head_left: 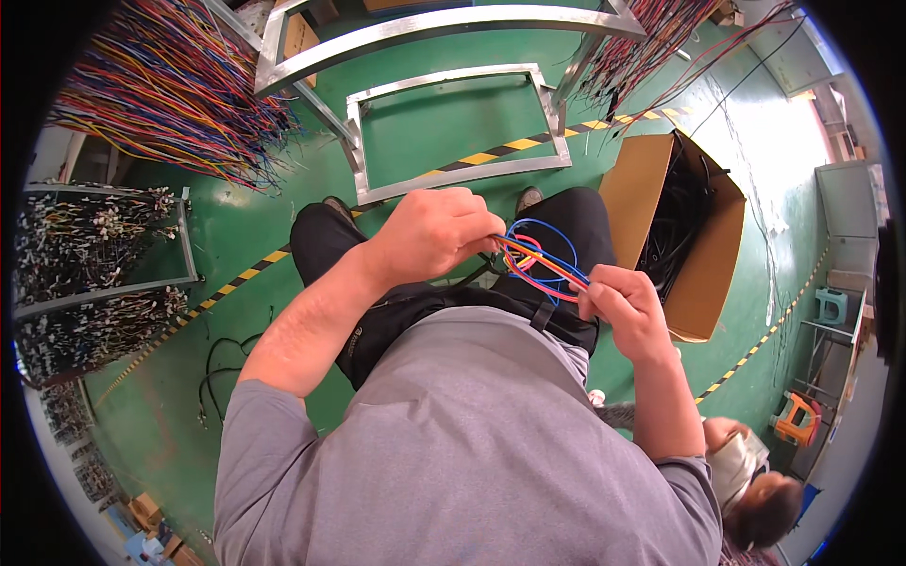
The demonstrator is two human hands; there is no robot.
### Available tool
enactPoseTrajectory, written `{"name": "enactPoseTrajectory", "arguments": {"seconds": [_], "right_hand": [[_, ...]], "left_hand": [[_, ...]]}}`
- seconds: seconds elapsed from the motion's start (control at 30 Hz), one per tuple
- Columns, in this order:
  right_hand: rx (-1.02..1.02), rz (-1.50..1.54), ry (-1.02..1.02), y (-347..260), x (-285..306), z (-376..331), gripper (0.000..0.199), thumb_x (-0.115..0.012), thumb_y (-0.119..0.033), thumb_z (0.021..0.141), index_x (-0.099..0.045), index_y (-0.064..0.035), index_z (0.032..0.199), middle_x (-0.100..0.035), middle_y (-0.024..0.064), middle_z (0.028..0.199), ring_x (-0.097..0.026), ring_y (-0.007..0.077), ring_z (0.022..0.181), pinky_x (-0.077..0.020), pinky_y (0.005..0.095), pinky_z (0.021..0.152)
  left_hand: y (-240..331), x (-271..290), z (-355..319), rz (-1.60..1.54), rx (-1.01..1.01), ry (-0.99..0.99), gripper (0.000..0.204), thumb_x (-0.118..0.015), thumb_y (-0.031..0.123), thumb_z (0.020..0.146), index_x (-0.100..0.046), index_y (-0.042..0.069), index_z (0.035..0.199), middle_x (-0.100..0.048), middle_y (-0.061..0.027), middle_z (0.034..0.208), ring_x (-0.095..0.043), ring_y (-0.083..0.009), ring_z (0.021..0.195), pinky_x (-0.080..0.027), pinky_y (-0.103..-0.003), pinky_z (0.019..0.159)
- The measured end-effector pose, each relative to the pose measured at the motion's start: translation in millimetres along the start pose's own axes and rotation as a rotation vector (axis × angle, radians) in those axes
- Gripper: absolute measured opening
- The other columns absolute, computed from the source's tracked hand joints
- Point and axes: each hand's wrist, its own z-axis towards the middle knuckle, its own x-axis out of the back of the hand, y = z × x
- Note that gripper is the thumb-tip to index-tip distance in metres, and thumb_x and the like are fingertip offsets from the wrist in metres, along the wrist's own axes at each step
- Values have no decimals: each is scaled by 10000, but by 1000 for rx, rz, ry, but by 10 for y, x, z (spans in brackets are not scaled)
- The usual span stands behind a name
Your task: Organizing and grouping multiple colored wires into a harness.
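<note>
Wires [566, 274] slender, smooth, looping; pinched by left hand [439, 231], right hand [627, 307].

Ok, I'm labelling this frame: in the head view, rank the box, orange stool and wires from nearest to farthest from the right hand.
1. Wires: pinched in the right hand, running leftward.
2. Box: just ahead and to the right, open.
3. Orange stool: far right, well past the box.

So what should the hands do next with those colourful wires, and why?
Maybe gently smooth the blue loop toward the other coloured wires, because the left hand and right hand pinch the wires at two spots, and that loop bulges out between them.
</note>
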Motion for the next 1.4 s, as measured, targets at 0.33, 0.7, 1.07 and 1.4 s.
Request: {"name": "enactPoseTrajectory", "arguments": {"seconds": [0.33, 0.7, 1.07, 1.4], "right_hand": [[-113, -56, -77, -24, 8, 80, 235, -537, -105, 949, -580, 16, 752, -553, 21, 667, -465, 96, 646, -396, 302, 588], [482, -539, 165, 5, -209, 160, 168, -602, -78, 1052, -674, -20, 1193, -659, 126, 811, -622, 292, 660, -490, 410, 620], [330, -534, 155, 99, -496, 393, 117, -582, -116, 1092, -612, -8, 1061, -649, 140, 822, -660, 327, 730, -507, 423, 668], [202, 718, -361, 379, -462, 493, 203, -624, -249, 1101, -640, -47, 1086, -705, 97, 1109, -647, 187, 1002, -495, 372, 960]], "left_hand": [[32, 1, 23, -2, -34, -51, 255, -841, 205, 855, -712, 127, 1061, -622, -29, 816, -639, -252, 764, -507, -412, 646], [15, -52, 57, 53, 30, -167, 198, -810, 269, 895, -723, 148, 1025, -606, -19, 784, -651, -242, 757, -507, -408, 632], [167, -213, 166, 14, 41, -115, 180, -808, 223, 889, -711, 112, 992, -659, -53, 801, -669, -282, 756, -519, -431, 643], [237, 135, 125, -80, 199, 86, 134, -800, 163, 901, -711, 89, 968, -675, -89, 814, -681, -326, 775, -530, -440, 655]]}}
